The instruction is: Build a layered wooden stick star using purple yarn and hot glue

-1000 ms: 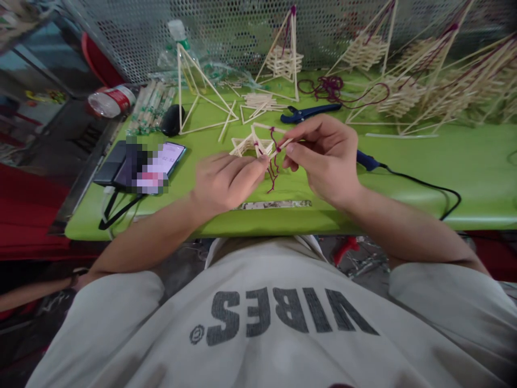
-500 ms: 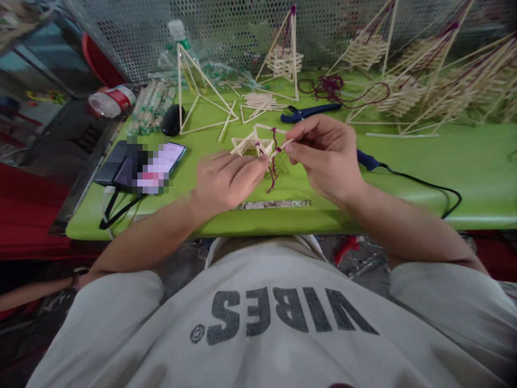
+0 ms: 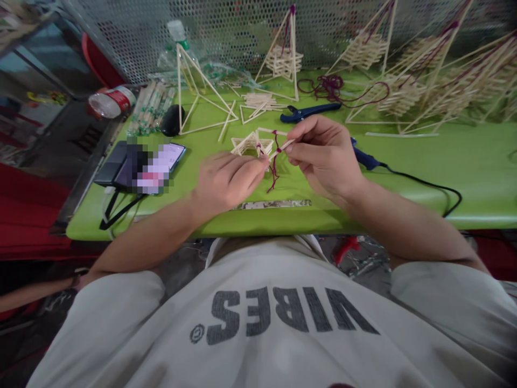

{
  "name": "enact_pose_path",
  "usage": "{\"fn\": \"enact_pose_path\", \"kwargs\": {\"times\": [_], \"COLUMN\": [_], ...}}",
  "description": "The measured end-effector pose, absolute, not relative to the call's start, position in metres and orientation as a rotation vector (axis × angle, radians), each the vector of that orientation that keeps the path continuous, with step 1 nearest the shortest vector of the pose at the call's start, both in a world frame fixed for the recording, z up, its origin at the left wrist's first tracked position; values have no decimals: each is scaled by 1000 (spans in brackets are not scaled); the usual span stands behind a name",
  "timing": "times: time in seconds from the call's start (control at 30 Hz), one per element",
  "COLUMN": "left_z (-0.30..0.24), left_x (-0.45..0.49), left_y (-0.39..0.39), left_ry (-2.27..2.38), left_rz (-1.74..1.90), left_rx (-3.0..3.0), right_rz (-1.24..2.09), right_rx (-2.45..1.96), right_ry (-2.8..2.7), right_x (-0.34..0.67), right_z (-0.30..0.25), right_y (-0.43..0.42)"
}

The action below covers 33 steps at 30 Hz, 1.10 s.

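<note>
Between my two hands is a small triangle of wooden sticks [image 3: 269, 130], with dark purple yarn [image 3: 274, 173] knotted around its sticks and the loose ends hanging down. My left hand [image 3: 230, 180] pinches the triangle's near left corner, fingers closed. At the right corner, the thumb and forefinger of my right hand [image 3: 323, 153] are closed on the sticks. Behind my left fingers lies a stacked star-shaped stick piece [image 3: 246, 142], partly covered by that hand. A blue glue gun [image 3: 365, 158] shows in part behind my right hand.
A metal ruler [image 3: 278, 204] lies along the table's near edge. A phone [image 3: 159, 167] and a black box [image 3: 109, 161] are at left. Beyond are a stick pyramid frame [image 3: 180, 91], blue cutters [image 3: 311, 112], yarn [image 3: 329, 86] and several finished stick pyramids [image 3: 365, 51].
My right hand has shifted very slightly left, and the stick triangle has turned a little with it. My left hand stays nearly still.
</note>
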<state>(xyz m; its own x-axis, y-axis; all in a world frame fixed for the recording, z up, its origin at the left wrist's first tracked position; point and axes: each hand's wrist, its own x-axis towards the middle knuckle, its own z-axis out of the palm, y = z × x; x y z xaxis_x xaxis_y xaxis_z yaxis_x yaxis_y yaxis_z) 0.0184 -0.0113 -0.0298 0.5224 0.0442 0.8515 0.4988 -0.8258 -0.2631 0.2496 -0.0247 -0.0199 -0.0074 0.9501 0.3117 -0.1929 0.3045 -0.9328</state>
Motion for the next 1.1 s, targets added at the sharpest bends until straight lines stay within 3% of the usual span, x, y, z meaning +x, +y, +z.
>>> {"fn": "enact_pose_path", "kwargs": {"times": [1.1], "left_z": [-35], "left_x": [19], "left_y": [-9], "left_ry": [-455], "left_rz": [-1248], "left_rx": [-2311], "right_rz": [1148], "right_rx": [-814], "right_ry": [-1159], "right_x": [251], "right_z": [-20], "right_y": [-21]}}
